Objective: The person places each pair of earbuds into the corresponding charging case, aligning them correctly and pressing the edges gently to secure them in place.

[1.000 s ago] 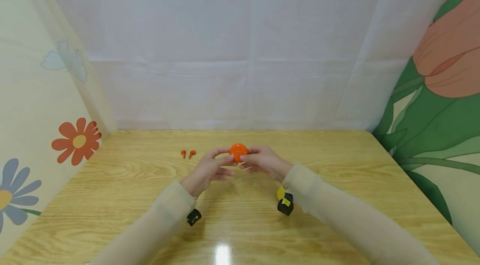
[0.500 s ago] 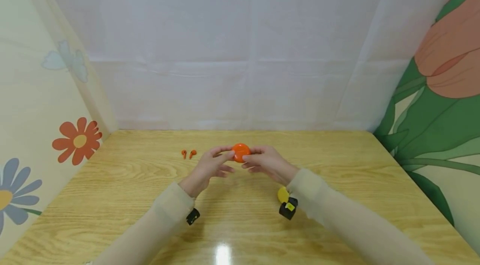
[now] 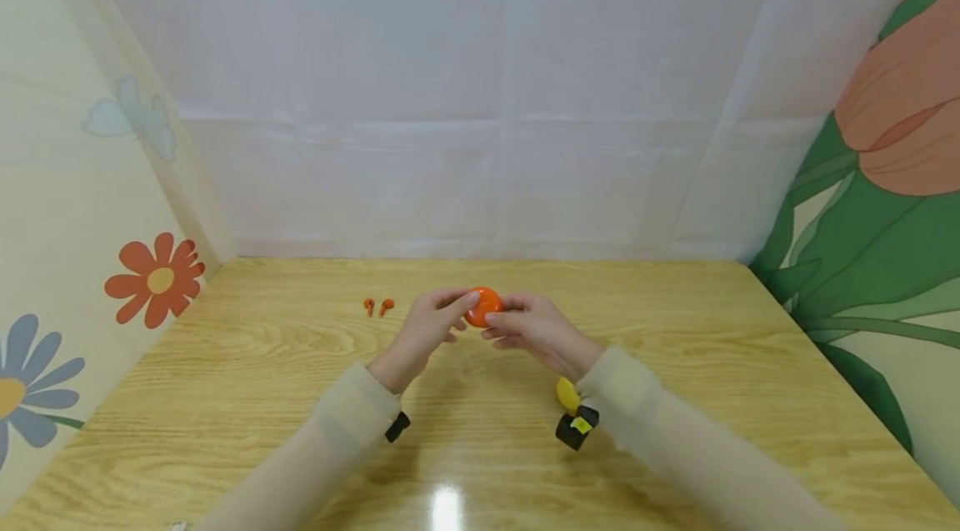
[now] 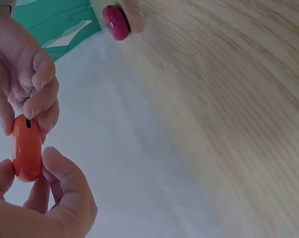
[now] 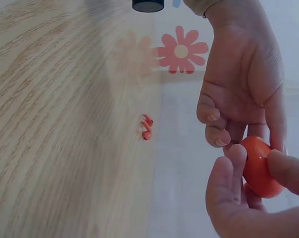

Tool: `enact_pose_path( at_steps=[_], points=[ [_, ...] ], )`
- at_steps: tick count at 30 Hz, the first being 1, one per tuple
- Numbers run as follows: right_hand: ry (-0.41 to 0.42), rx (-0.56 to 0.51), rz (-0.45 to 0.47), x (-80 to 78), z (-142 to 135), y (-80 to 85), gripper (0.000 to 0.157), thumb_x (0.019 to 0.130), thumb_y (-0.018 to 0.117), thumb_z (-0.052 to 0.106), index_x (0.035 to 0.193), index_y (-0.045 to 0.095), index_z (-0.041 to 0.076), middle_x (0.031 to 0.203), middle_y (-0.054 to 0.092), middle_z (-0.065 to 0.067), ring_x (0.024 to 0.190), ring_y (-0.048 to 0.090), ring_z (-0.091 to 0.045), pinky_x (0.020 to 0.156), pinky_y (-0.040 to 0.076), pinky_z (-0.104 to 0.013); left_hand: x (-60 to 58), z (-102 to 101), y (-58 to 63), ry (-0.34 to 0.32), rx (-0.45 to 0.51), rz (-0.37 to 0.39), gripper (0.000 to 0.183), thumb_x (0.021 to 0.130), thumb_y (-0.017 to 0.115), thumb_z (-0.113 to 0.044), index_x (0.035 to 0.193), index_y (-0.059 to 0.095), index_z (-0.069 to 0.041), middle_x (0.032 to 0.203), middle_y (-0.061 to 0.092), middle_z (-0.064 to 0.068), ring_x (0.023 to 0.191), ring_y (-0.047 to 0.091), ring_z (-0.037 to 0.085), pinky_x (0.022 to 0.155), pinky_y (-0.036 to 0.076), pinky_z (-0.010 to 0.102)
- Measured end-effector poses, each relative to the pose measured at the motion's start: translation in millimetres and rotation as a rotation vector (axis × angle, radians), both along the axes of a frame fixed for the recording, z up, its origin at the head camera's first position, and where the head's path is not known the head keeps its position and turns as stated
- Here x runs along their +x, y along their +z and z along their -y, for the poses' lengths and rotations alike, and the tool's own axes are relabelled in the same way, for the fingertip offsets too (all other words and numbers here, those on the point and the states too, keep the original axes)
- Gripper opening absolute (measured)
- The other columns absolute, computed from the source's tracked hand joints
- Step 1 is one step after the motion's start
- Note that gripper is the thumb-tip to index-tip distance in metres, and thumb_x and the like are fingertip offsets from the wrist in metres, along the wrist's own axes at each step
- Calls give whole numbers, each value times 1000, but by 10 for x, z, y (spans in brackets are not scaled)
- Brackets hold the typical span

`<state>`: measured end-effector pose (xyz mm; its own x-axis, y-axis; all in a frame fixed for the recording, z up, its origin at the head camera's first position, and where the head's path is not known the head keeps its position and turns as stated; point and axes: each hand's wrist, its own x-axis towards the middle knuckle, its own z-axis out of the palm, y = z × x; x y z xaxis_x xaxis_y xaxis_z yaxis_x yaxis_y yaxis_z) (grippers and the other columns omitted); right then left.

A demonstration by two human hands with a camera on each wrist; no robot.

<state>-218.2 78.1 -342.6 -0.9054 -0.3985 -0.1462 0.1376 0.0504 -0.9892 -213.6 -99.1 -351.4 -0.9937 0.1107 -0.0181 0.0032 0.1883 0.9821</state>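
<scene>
Ok so left hand [image 3: 429, 321] and right hand [image 3: 542, 331] both pinch the round orange case [image 3: 485, 308] between them; earbuds [image 3: 387, 304] lie off left, closer to the left hand.

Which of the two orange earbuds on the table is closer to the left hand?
The right-hand earbud in the head view; the other earbud sits farther left, away from the left hand.

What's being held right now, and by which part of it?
The round orange case: the left hand pinches it by its left edge and the right hand by its right edge, as seen in the head view.
</scene>
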Motion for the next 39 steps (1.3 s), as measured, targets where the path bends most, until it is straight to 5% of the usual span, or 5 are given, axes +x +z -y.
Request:
enact_pose_path(
  at_steps=[9, 39],
  points=[
    [-20, 14, -71, 82, 16, -15, 32, 97, 59, 6, 123, 53, -12, 105, 67, -16, 84, 67, -19, 81, 55, -36, 26, -32, 35, -11, 25, -24, 33, 97, 62, -26, 116, 68, 0, 93, 67, 5, 85, 57, 30, 63, 45, 30],
    [-138, -26, -62, 200, 42, -29, 26, 93, 62, -1, 115, 56, -13, 96, 68, -15, 79, 68, -17, 77, 56, -31, 129, -107, 77, 29, 71, -6, 34, 95, 64, -26, 114, 69, 3, 86, 66, 4, 70, 52, 13, 55, 34, 25]
  ],
)
